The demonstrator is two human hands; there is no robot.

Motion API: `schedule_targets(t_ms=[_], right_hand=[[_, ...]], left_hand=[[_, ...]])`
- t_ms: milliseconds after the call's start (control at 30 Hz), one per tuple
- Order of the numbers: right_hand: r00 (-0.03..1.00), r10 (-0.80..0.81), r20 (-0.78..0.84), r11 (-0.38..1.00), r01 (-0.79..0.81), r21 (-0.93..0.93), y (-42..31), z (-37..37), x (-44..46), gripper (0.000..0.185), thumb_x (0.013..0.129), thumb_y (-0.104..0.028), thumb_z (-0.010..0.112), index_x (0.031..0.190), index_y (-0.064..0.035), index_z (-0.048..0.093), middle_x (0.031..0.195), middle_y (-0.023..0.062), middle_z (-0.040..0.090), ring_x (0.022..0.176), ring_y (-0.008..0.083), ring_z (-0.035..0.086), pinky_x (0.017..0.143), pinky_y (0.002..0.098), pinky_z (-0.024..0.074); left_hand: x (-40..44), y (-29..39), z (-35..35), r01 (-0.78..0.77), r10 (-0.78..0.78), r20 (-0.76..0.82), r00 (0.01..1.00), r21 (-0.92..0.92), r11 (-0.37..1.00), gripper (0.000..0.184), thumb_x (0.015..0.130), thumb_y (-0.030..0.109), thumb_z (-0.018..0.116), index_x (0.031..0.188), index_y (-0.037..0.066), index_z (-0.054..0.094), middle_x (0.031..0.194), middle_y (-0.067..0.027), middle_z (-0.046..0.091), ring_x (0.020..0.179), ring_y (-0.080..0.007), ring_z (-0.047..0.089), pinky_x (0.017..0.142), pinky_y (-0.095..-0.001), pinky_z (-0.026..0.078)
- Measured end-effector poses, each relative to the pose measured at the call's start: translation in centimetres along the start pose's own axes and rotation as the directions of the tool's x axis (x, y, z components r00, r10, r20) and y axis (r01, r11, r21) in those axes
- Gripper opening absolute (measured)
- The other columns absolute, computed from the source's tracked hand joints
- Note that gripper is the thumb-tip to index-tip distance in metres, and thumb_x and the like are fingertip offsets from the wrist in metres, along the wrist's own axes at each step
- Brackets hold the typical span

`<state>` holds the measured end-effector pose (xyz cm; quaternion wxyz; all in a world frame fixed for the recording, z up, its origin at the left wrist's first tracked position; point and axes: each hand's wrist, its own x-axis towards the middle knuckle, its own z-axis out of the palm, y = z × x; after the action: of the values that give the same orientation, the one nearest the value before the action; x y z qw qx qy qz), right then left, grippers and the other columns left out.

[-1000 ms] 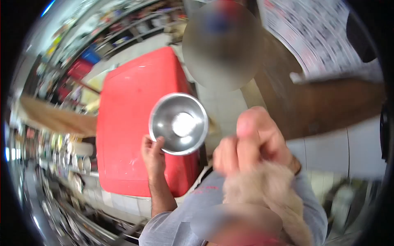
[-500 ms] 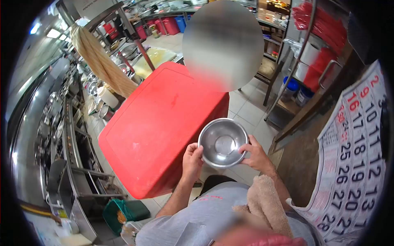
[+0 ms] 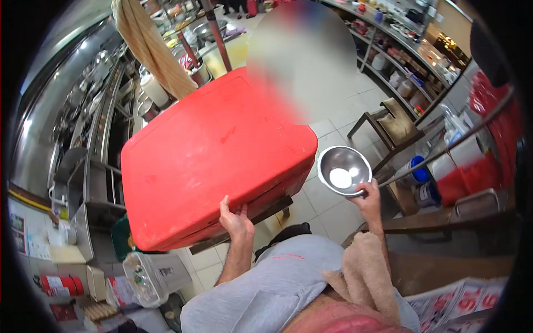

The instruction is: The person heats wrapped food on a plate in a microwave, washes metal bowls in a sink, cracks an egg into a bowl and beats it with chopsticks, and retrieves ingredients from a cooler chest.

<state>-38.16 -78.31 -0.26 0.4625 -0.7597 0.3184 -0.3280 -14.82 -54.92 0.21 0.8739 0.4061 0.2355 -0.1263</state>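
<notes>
Under the front rim of the big red cooler box's lid point(image 3: 216, 144), my left hand point(image 3: 237, 223) has its fingers curled, thumb side up against the edge. The lid lies on the box. My right hand point(image 3: 368, 201) grips a round stainless steel bowl point(image 3: 345, 171) by its near rim and holds it out to the right of the box, over the tiled floor. The bowl is tilted toward me. A bright white patch shows inside it; whether this is glare or contents I cannot tell.
Beyond the box stands a blurred-out person point(image 3: 302, 61). A wooden chair point(image 3: 387, 130) and a rack with red bags point(image 3: 488, 105) are to the right. A grey bin point(image 3: 158, 280) stands at lower left, and a cooking line point(image 3: 100, 105) runs along the left.
My left hand has let go of the bowl and moved down to the lid's edge. My right hand has carried the bowl to the right. The view has turned.
</notes>
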Motion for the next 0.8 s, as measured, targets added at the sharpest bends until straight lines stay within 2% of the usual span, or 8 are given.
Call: schedule_targets(t_ms=[100,267,333,467,533,600,700,800], right_hand=[[0.998,-0.011,-0.068,0.996,0.005,-0.085,4.2,-4.6,3.4,0.028,0.057,-0.001,0.077,0.074,-0.0043,0.056,0.089,0.0034,0.043,0.073,0.0130,0.051,0.062,0.0247,0.0438],[0.993,0.014,-0.121,0.995,-0.026,-0.097,9.5,-9.1,11.0,0.024,0.065,-0.001,0.073,0.080,-0.0045,0.054,0.087,-0.0002,0.044,0.074,0.0097,0.048,0.064,0.0222,0.0396],[0.992,0.010,-0.123,0.996,-0.021,-0.088,11.3,-9.3,15.2,0.022,0.067,-0.002,0.073,0.081,-0.0029,0.055,0.089,0.0017,0.043,0.072,0.0108,0.051,0.064,0.0233,0.0430],[0.998,-0.067,-0.009,0.994,0.067,0.090,13.4,-8.4,22.9,0.023,0.067,0.000,0.074,0.081,-0.0023,0.055,0.088,0.0009,0.041,0.071,0.0098,0.050,0.065,0.0215,0.0427],[0.991,-0.102,0.086,0.993,0.097,0.068,14.3,-8.5,25.8,0.023,0.067,0.001,0.074,0.081,-0.0020,0.056,0.088,0.0010,0.041,0.071,0.0098,0.049,0.065,0.0215,0.0429],[0.973,-0.150,0.174,0.988,0.143,0.053,14.8,-8.8,29.0,0.023,0.066,0.001,0.074,0.081,-0.0017,0.056,0.088,0.0011,0.041,0.070,0.0097,0.049,0.065,0.0214,0.0432],[0.938,-0.107,0.329,0.994,0.110,0.008,15.9,-9.6,32.8,0.021,0.069,-0.005,0.073,0.081,-0.0044,0.057,0.089,0.0010,0.041,0.073,0.0088,0.047,0.065,0.0210,0.0401],[0.905,-0.092,0.416,0.994,0.057,0.095,18.6,-9.5,37.5,0.022,0.066,-0.002,0.074,0.079,-0.0014,0.056,0.089,0.0023,0.041,0.070,0.0096,0.047,0.062,0.0215,0.0404]], left_hand=[[-1.6,1.1,4.1,-0.263,0.264,0.022,0.964,-0.030,0.964,0.032,0.079,0.020,0.063,0.101,0.006,0.045,0.101,-0.0060,0.048,0.089,-0.0176,0.046,0.082,-0.0335,0.039],[-1.4,4.4,11.0,-0.822,0.820,0.068,0.569,0.017,0.569,0.031,0.080,0.005,0.060,0.103,0.001,0.040,0.093,-0.0045,0.044,0.086,-0.0117,0.044,0.083,-0.0306,0.039],[-0.8,7.7,14.8,-0.913,0.881,0.278,0.383,-0.033,0.408,0.035,0.078,0.004,0.062,0.107,-0.001,0.042,0.093,-0.0038,0.044,0.086,-0.0112,0.044,0.083,-0.0291,0.039],[1.2,11.8,23.3,-0.947,0.914,0.310,0.261,-0.100,0.304,0.029,0.076,0.006,0.063,0.103,0.001,0.052,0.093,-0.0064,0.054,0.090,-0.0131,0.052,0.085,-0.0274,0.041],[3.3,14.1,25.3,-0.997,0.925,0.372,0.071,0.024,0.067,0.034,0.078,0.014,0.064,0.106,-0.002,0.053,0.098,-0.0117,0.057,0.093,-0.0199,0.056,0.087,-0.0318,0.042],[4.1,15.0,26.7,-0.987,0.791,0.594,0.147,0.036,0.157,0.053,0.075,0.034,0.070,0.120,0.018,0.047,0.127,-0.0096,0.040,0.122,-0.0265,0.033,0.102,-0.0419,0.026],[3.9,13.4,28.9,-0.621,0.669,0.718,-0.193,0.438,-0.650,0.056,0.072,0.033,0.073,0.118,0.013,0.049,0.122,-0.0126,0.045,0.118,-0.0304,0.038,0.100,-0.0400,0.029],[3.7,12.7,30.0,-0.338,0.593,0.767,-0.246,0.506,-0.794,0.058,0.070,0.034,0.074,0.117,0.010,0.050,0.119,-0.0139,0.048,0.116,-0.0322,0.040,0.099,-0.0391,0.031]])
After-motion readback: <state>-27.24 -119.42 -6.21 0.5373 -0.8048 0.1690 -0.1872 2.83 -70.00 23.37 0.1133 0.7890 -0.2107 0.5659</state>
